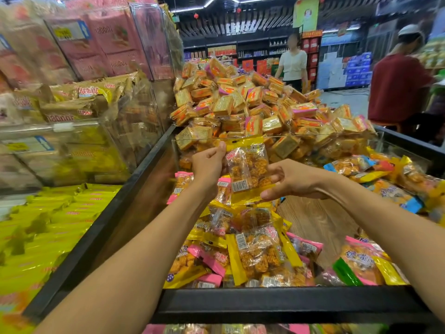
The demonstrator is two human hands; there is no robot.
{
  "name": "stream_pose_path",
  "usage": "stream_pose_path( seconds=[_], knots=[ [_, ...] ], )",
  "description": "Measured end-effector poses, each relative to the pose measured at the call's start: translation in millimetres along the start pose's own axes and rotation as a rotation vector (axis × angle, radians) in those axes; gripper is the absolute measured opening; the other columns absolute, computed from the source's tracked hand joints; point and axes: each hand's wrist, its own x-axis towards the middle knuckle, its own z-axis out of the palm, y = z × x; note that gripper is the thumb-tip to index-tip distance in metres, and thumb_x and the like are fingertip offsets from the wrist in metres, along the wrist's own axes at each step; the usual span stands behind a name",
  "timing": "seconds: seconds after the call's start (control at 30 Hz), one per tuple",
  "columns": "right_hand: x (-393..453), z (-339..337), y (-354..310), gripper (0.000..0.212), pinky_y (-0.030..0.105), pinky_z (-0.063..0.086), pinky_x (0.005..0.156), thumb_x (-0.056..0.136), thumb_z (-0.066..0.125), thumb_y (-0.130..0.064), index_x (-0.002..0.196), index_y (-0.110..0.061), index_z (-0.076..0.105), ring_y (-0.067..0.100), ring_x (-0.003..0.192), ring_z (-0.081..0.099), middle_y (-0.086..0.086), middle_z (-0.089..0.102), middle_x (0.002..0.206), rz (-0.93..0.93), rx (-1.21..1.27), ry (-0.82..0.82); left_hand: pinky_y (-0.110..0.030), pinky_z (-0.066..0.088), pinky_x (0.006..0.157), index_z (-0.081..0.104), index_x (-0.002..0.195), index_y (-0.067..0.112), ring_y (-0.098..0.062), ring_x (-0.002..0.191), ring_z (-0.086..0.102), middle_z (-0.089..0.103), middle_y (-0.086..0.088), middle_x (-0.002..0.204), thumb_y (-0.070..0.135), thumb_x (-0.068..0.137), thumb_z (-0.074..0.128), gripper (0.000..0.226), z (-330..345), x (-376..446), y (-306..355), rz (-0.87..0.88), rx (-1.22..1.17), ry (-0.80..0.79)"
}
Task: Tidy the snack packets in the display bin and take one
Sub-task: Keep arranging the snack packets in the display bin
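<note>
Packet: a yellow-edged snack packet is held upright above the display bin.
Left hand: thumb and fingers pinch its upper left edge.
Right hand: curled fingers pinch its lower right corner.
Arms: both reach forward over the bin's front rim.

We see our two bare arms, left hand and right hand, no sleeves showing.

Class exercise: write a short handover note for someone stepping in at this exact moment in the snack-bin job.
Left hand pinches the upper left corner of a yellow-edged snack packet; right hand grips its lower right edge. The packet is held up above the display bin.
Done: one packet lifted.
Left: loose packets in the bin lie jumbled, pink and yellow mixed; straighten them and keep one.
</note>
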Motion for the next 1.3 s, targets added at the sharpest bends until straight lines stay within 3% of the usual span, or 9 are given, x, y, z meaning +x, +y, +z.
stream_pose_path(
  seconds=[0.13, 0.23, 0.4, 0.57, 0.7, 0.9, 1.0, 1.1, 1.3],
  knots=[
    [-3, -10, -1, 0.084, 0.019, 0.055, 0.064, 0.075, 0.066, 0.014, 0.146, 0.005, 0.022, 0.018, 0.076, 0.064, 0.02, 0.057, 0.102, -0.032, 0.091, 0.061, -0.029, 0.051, 0.074, 0.063, 0.086, 0.003, -0.011, 0.07, 0.061, 0.062, 0.001, 0.076, 0.041, 0.093, 0.053, 0.04, 3, -3, 6, -0.083, 0.125, -0.247],
    [-6, -17, -6, 0.081, 0.022, 0.057, 0.066, 0.075, 0.066, 0.014, 0.145, 0.006, 0.025, 0.02, 0.084, 0.071, 0.03, 0.044, 0.138, -0.048, 0.152, 0.136, -0.043, 0.049, 0.093, 0.063, 0.108, -0.005, -0.02, 0.098, 0.059, 0.063, -0.004, 0.098, 0.041, 0.085, 0.064, 0.052, 3, -6, 4, -0.082, 0.399, -0.443],
    [-3, -20, -4, 0.084, 0.035, 0.058, 0.081, 0.058, 0.089, -0.016, 0.128, 0.007, 0.049, 0.025, 0.112, 0.061, 0.025, 0.054, 0.131, 0.001, 0.128, 0.152, -0.02, 0.051, 0.066, 0.059, 0.089, 0.0, -0.02, 0.072, 0.052, 0.05, -0.012, 0.073, 0.007, 0.077, 0.075, 0.022, -2, -7, -3, 0.02, 0.463, -0.514],
    [-5, -19, -7, 0.016, 0.021, 0.055, 0.064, 0.076, 0.069, -0.001, 0.091, -0.006, 0.065, 0.013, 0.083, 0.07, 0.006, 0.072, 0.091, -0.055, 0.275, 0.131, -0.019, 0.054, 0.066, 0.053, 0.069, 0.007, -0.002, 0.046, 0.047, 0.042, 0.011, 0.044, 0.003, 0.077, 0.074, 0.023, -5, -5, -3, 0.023, 0.475, -0.522],
    [-4, -16, -6, 0.052, 0.037, 0.053, 0.084, 0.062, 0.08, -0.013, 0.109, 0.001, 0.064, 0.022, 0.091, 0.066, 0.018, 0.069, 0.108, -0.1, 0.227, 0.234, -0.023, 0.055, 0.069, 0.056, 0.11, 0.0, -0.012, 0.079, 0.061, 0.061, -0.004, 0.086, 0.009, 0.077, 0.076, 0.04, 0, -5, -4, 0.105, 0.516, -0.404],
    [3, 1, -4, 0.046, 0.022, 0.052, 0.074, 0.074, 0.078, -0.005, 0.117, -0.008, 0.061, 0.017, 0.091, 0.064, 0.006, 0.069, 0.101, -0.247, -0.031, 0.445, -0.029, 0.056, 0.077, 0.057, 0.108, 0.007, -0.018, 0.09, 0.064, 0.061, -0.003, 0.099, 0.029, 0.092, 0.059, 0.027, 11, -11, -1, 0.163, 0.383, -0.371],
    [6, 16, -6, 0.059, 0.035, 0.055, 0.082, 0.07, 0.083, -0.012, 0.122, -0.013, 0.053, 0.022, 0.094, 0.063, 0.009, 0.063, 0.103, -0.284, -0.211, 0.52, -0.037, 0.057, 0.081, 0.057, 0.094, 0.01, -0.017, 0.086, 0.062, 0.058, -0.002, 0.091, 0.041, 0.093, 0.054, 0.031, 16, -12, -4, 0.064, 0.313, -0.389],
    [4, 26, -8, 0.068, 0.033, 0.051, 0.081, 0.066, 0.086, -0.023, 0.123, -0.019, 0.048, 0.014, 0.084, 0.056, 0.0, 0.055, 0.095, -0.324, -0.255, 0.461, -0.027, 0.056, 0.065, 0.057, 0.074, 0.014, -0.015, 0.077, 0.061, 0.059, -0.004, 0.081, 0.042, 0.094, 0.052, 0.035, 15, -11, -3, 0.013, 0.231, -0.378],
    [2, 26, -16, 0.038, 0.014, 0.045, 0.065, 0.081, 0.074, -0.025, 0.114, -0.016, 0.059, 0.007, 0.074, 0.052, 0.005, 0.056, 0.092, -0.385, -0.096, 0.477, -0.048, 0.05, 0.095, 0.048, 0.126, -0.003, -0.03, 0.106, 0.061, 0.061, -0.021, 0.117, 0.033, 0.093, 0.059, 0.05, 10, -3, -5, -0.054, 0.212, -0.235]
  ],
)
